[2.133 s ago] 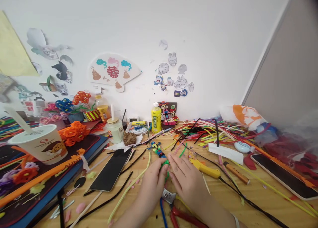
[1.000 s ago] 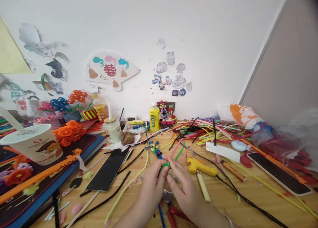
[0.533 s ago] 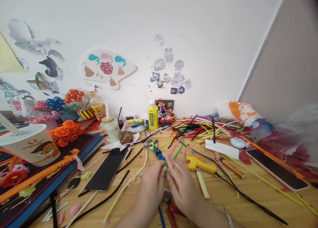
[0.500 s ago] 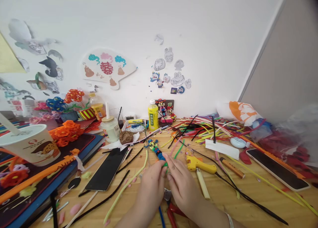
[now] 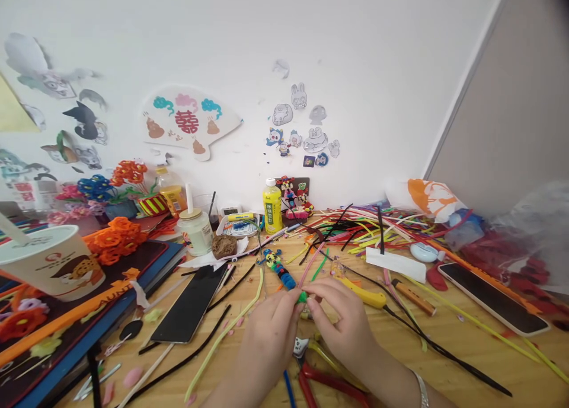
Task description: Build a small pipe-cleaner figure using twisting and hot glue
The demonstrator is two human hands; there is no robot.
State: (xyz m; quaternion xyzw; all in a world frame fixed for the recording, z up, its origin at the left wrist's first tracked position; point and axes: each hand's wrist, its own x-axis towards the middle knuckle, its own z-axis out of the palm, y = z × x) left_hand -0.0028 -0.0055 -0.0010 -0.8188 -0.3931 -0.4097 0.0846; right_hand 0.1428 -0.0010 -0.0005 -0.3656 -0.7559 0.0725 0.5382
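Observation:
Fingertips of my left hand [image 5: 273,328] and my right hand [image 5: 340,313] meet around a small green pipe cleaner piece [image 5: 302,297], pinching it from both sides. Just beyond the fingers lies a pipe cleaner figure [image 5: 280,270] with a blue lower body and a yellow and black head. Below my hands are red-handled pliers [image 5: 306,375], partly covered by the right hand. A yellow glue gun [image 5: 367,293] rests to the right, its near part close behind my right fingers.
Loose pipe cleaners [image 5: 355,230] are heaped at the back right. A black phone [image 5: 191,307] lies at left, another phone [image 5: 493,301] at right. A paper cup [image 5: 53,263], a lidded jar [image 5: 195,233] and a yellow-green bottle [image 5: 272,209] stand farther back.
My hands have moved slightly apart and the green piece now shows between the fingertips. More of the blue figure and of the pliers has come into sight. The view has shifted a little.

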